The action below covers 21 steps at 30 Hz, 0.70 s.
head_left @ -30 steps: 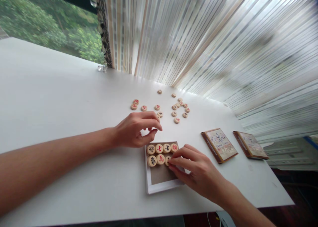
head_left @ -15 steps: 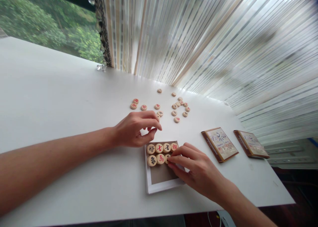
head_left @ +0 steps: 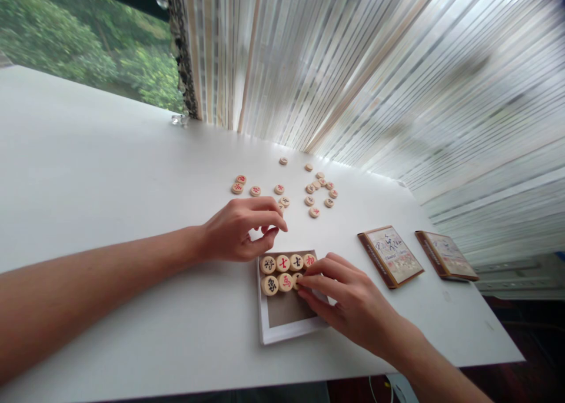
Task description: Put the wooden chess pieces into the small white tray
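Observation:
My right hand [head_left: 342, 294] pinches a Chinese chess piece [head_left: 296, 280] that lies in the second row of a shallow box [head_left: 266, 326]; the fingers cover part of its face. Beside it in that row sit a red-marked piece [head_left: 285, 282] and a black-marked piece [head_left: 270, 285]. Several more pieces fill the row behind, among them a black-marked one [head_left: 267, 265] and a red-marked one [head_left: 310, 259] partly behind my fingers. Above the box's far left corner hovers my left hand [head_left: 247, 229], fingers bent and apart, with nothing in them.
Loose chess pieces [head_left: 314, 212] lie scattered across the far middle of the white table [head_left: 132, 203]. To the right are two flat printed boxes or lids [head_left: 391, 257], one beyond the other. A string curtain [head_left: 309, 67] hangs at the table's back edge, near a small clear object [head_left: 179, 119].

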{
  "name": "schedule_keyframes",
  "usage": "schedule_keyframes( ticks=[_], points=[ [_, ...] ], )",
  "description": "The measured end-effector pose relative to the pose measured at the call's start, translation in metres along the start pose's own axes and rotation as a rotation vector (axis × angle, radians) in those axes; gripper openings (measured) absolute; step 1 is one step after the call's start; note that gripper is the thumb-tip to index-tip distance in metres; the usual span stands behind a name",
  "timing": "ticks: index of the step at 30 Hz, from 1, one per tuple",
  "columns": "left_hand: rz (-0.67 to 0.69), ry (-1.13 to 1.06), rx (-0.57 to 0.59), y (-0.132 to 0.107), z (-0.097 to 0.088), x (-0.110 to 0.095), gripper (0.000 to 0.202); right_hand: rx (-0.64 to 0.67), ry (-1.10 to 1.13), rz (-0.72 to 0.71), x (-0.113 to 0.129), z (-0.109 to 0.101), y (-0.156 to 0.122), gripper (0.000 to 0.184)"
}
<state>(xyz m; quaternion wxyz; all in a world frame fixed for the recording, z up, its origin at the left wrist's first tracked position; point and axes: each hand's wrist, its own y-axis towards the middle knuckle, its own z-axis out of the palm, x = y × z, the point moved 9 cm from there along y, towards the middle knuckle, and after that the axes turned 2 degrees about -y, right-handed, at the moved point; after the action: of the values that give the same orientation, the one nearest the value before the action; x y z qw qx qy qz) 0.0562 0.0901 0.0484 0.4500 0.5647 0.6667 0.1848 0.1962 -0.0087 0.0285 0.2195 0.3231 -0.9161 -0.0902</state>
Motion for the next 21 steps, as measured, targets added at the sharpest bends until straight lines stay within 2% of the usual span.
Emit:
schedule_keyframes(
  ticks=[7,12,17,19,21],
  points=[
    [-0.006,-0.001,-0.011,0.0,-0.001,0.001,0.021,-0.046,-0.001,-0.006,0.005,-0.022,0.002,0.011],
    [-0.058,0.037,-0.119,0.001,-0.012,0.011,0.02,-0.123,-0.054,0.0,-0.002,-0.053,0.025,0.007],
    [-0.183,0.145,-0.247,0.003,-0.035,0.034,0.02,-0.21,-0.073,0.151,-0.045,-0.079,0.07,0.012],
    [-0.226,0.198,-0.284,0.002,-0.044,0.044,0.019,-0.213,-0.081,0.227,-0.066,-0.08,0.092,0.015],
    [-0.268,0.236,-0.305,0.001,-0.05,0.053,0.018,-0.163,-0.053,0.334,-0.089,-0.071,0.112,0.016]
  ],
)
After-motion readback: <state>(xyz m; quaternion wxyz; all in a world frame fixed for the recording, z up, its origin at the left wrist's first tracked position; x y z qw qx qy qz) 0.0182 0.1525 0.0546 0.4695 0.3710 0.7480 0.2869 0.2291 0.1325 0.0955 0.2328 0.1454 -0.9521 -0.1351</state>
